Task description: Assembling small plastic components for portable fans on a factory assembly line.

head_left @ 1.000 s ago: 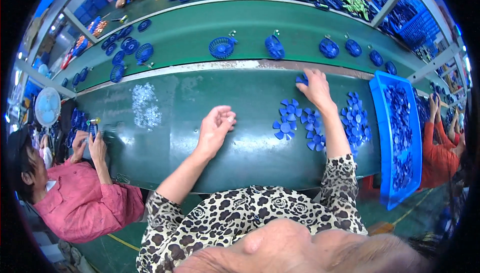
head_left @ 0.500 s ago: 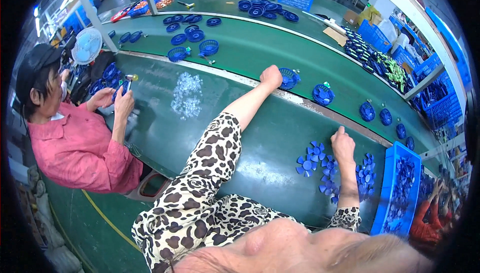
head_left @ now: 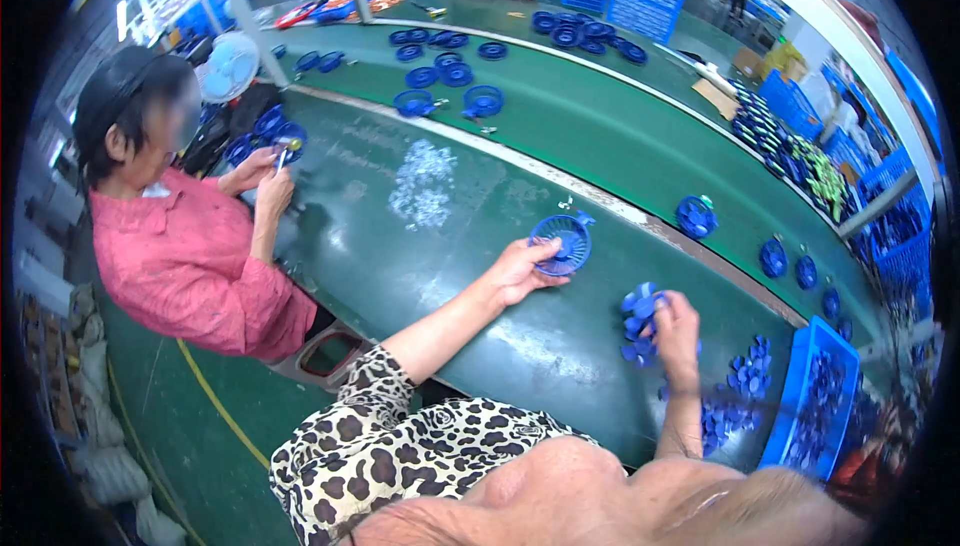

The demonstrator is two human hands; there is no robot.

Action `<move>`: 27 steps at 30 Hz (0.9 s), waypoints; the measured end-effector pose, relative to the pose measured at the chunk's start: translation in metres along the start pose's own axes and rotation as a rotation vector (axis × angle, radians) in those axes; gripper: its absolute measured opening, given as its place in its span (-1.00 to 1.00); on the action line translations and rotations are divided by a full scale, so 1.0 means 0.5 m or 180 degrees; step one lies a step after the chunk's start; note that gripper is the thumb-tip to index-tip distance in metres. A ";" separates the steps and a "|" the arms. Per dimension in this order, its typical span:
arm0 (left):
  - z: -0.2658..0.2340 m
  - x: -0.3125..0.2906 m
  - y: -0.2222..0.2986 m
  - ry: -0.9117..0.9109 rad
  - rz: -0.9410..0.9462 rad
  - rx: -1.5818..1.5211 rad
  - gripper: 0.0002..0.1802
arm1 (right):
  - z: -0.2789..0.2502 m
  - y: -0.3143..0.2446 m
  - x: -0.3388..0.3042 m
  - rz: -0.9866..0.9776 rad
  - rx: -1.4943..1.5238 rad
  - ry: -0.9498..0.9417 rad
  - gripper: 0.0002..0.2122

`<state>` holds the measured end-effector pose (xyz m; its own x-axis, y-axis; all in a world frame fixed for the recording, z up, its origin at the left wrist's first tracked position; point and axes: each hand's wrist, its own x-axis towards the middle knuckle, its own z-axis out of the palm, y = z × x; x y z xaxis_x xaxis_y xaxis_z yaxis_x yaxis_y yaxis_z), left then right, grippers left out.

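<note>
My left hand [head_left: 521, 273] grips a round blue fan housing [head_left: 566, 242] by its near side, thumb over the ribbed rim, above the green worktable. A small tab sticks out at the housing's far edge. To the right, my right hand [head_left: 676, 330] has its fingers curled around a blue fan blade [head_left: 641, 308] at the pile's far end; the exact grip is partly hidden. More loose blue fan blades [head_left: 748, 370] lie to the right of and below this hand.
A blue bin [head_left: 818, 408] of fan blades stands at the right. Small clear parts [head_left: 422, 184] lie on the table. Beyond runs a green belt [head_left: 600, 161] carrying blue housings. At left, a co-worker in a pink shirt [head_left: 190, 266] holds a tool at a blue housing.
My left hand has drawn the fan housing off the belt toward me, over the table. My right hand has come down onto the fan blades. The view has shifted.
</note>
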<state>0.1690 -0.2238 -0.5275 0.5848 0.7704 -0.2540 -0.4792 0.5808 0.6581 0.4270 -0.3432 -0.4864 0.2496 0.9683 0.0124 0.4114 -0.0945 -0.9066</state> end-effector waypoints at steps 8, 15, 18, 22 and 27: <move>-0.017 0.009 0.004 -0.0093 0.1062 0.1032 -0.64 | 0.170 -0.014 -0.050 -0.1860 -0.2000 0.0099 -0.64; -0.016 0.042 0.011 0.0612 0.1451 0.2214 -0.64 | 0.206 0.032 -0.002 -0.1656 -0.1756 -0.0162 -0.61; -0.007 0.049 0.013 0.0659 0.1460 0.2292 -0.59 | 0.196 0.021 0.006 -0.1779 -0.1646 -0.0134 -0.59; -0.003 0.061 0.023 0.0537 0.1307 0.2490 -0.57 | 0.193 0.019 0.025 -0.1781 -0.1471 -0.0163 -0.61; 0.011 0.073 0.017 0.0524 0.1397 0.2134 -0.66 | 0.176 0.027 0.028 -0.1670 -0.1005 -0.0146 -0.66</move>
<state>0.1899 -0.1922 -0.5273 0.3063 0.9501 0.0588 -0.1185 -0.0232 0.9927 0.3589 -0.3104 -0.5359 -0.0916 0.9125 0.3987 0.7108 0.3403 -0.6155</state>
